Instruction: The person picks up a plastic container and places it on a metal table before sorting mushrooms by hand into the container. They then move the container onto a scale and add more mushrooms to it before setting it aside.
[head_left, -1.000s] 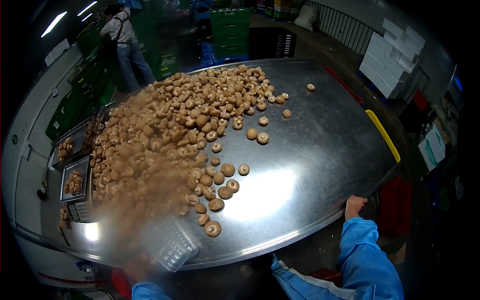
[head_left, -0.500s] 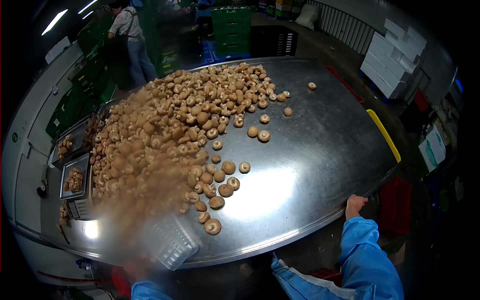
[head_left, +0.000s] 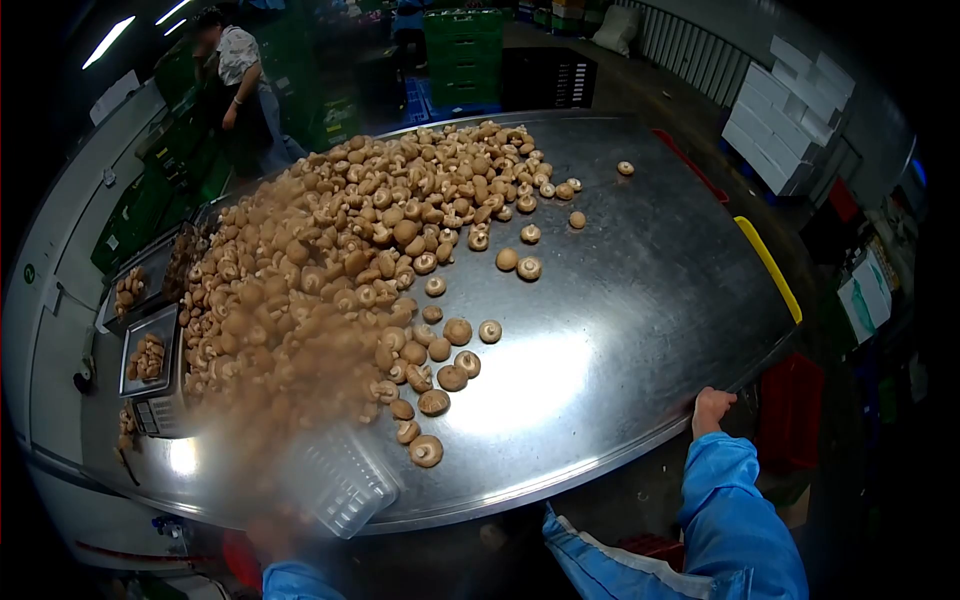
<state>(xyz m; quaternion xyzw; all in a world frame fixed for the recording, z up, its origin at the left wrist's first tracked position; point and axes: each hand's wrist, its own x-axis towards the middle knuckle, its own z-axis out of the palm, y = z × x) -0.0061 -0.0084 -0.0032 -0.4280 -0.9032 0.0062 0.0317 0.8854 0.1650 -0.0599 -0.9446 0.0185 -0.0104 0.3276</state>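
Note:
A large heap of brown shiitake mushrooms (head_left: 390, 200) covers the left and back of the metal table (head_left: 640, 290). At the near edge lies a clear plastic tray (head_left: 352, 485), tilted and partly over the rim. My left hand (head_left: 275, 530) is beside the tray's lower left side, but a blurry smear hides its fingers, so its grip on the tray cannot be made out. On the right, my right hand (head_left: 712, 408) is closed over the table's near right edge, its sleeve blue.
Metal trays of mushrooms (head_left: 147, 360) stand at the table's left side. A yellow strip (head_left: 768, 268) lines the right edge, with a red crate (head_left: 790, 410) below. Behind are green crates (head_left: 463, 60), white boxes (head_left: 785, 115) and a co-worker (head_left: 245, 85).
The co-worker at the back left has turned and lowered an arm. My hands, the tray and the mushrooms look nearly unchanged.

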